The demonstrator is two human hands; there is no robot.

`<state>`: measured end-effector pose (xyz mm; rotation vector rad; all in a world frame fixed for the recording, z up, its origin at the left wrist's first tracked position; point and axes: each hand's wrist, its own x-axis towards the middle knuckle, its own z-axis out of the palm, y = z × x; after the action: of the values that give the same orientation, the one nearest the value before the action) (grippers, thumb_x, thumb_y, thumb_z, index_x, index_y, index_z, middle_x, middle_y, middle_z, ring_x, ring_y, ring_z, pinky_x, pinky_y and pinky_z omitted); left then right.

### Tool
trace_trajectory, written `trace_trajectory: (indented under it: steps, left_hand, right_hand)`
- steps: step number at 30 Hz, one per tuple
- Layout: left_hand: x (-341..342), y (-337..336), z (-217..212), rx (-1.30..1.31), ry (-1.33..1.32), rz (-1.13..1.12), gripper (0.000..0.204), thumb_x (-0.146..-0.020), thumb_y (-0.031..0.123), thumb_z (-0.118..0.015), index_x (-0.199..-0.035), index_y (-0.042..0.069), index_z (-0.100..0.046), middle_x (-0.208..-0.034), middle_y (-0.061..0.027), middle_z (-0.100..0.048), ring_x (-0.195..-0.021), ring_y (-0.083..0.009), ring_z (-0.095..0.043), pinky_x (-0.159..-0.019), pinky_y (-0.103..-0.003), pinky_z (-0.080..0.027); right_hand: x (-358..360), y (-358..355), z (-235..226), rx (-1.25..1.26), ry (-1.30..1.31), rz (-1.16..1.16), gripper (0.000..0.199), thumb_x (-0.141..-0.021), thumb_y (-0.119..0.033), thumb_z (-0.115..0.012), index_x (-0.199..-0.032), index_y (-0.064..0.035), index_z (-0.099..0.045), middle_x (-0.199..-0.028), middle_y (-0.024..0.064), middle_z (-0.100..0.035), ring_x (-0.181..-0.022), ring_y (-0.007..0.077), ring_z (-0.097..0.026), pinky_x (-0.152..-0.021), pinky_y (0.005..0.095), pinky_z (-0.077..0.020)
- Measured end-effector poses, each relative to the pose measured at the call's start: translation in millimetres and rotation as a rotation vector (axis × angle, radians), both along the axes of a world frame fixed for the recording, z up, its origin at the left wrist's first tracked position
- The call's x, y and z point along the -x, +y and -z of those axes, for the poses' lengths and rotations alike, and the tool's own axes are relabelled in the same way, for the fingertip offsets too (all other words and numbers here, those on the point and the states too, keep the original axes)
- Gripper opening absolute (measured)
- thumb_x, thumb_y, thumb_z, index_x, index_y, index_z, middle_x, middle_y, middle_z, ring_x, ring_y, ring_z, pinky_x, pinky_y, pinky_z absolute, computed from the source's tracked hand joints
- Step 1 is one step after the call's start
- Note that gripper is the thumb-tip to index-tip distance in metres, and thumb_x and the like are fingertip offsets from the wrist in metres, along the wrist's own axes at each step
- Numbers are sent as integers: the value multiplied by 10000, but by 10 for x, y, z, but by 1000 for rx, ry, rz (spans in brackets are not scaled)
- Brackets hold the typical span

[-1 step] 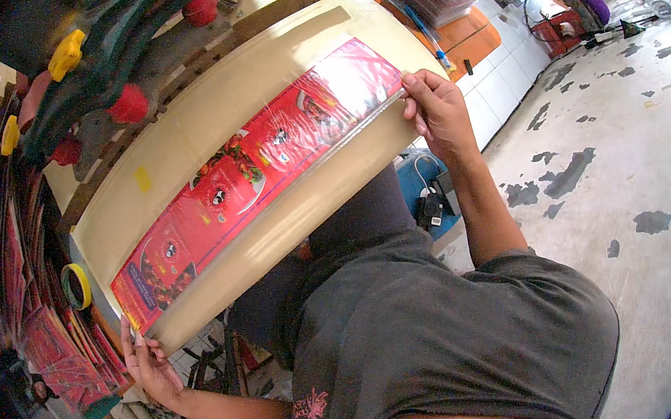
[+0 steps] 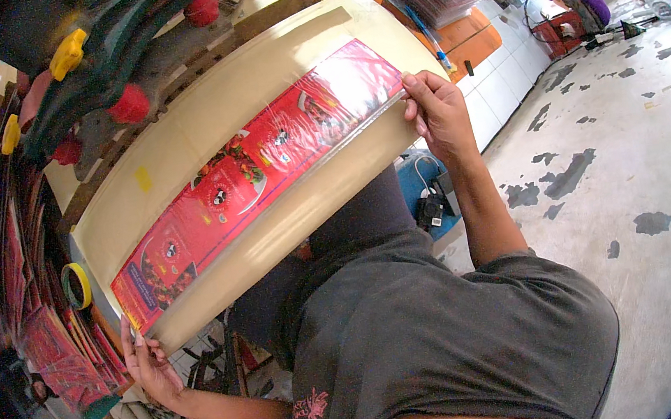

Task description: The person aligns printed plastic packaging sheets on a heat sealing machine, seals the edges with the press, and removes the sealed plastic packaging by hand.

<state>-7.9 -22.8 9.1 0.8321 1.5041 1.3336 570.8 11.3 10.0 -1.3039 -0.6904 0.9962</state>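
Observation:
A long red printed strip (image 2: 265,176) with a glossy film lies diagonally along a beige board (image 2: 201,117). My right hand (image 2: 436,111) pinches the strip's upper right end between thumb and fingers. At the lower left end, my left hand (image 2: 150,363) grips the strip's corner at the board's edge. The strip is stretched flat between the two hands. My dark grey shirt fills the lower middle of the view.
Green clamps with red and yellow handles (image 2: 89,80) lie behind the board. A yellow tape roll (image 2: 75,285) and piles of red printed sheets (image 2: 55,365) sit at the left. A blue box with cables (image 2: 424,191) stands below. Patchy concrete floor (image 2: 613,178) spreads right.

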Motion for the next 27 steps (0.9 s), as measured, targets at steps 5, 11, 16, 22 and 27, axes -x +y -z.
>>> trace_trajectory:
  steps: [5,11,16,22,27]
  left_hand:
    - [-11,-13,-21,-16,20,16,544,-1003,117,-632,-1505,3,-456,-772,3,-605,-642,-16,-528,-513,-157,-396]
    - [-105,-5,-77,2,17,-6,565,-992,132,-648,-1505,0,-451,-758,-10,-616,-617,-27,-525,-510,-162,-405]
    - [-98,-17,-115,17,-8,17,571,-991,151,-654,-1498,-6,-443,-736,-41,-630,-567,-53,-531,-509,-170,-429]
    - [-61,-1,-167,108,164,57,364,-1023,272,-638,-1272,13,-573,-683,-34,-614,-497,-65,-534,-448,-203,-418]
    - [-141,71,-156,109,291,44,267,-1022,315,-647,-1045,54,-596,-682,-24,-622,-475,-98,-546,-451,-234,-422]
  right_hand:
    - [68,9,-6,-16,-3,39,257,-1021,-261,-644,-901,-34,-635,-632,11,-601,-423,41,-431,-391,182,-314]
    - [-4,-30,-1,54,-83,-5,308,-1022,-298,-634,-883,-23,-645,-637,29,-620,-418,52,-471,-371,195,-331]
    - [-100,-38,-175,223,-287,-129,364,-1021,-355,-615,-843,-40,-652,-655,66,-665,-410,76,-542,-348,184,-351]
    - [-66,40,-237,237,-493,-91,344,-1023,-366,-635,-914,-41,-668,-650,15,-640,-477,59,-563,-421,195,-383]
    - [-217,-17,-324,250,-389,-189,282,-1006,-315,-661,-879,-63,-666,-651,-9,-631,-520,47,-561,-453,189,-390]
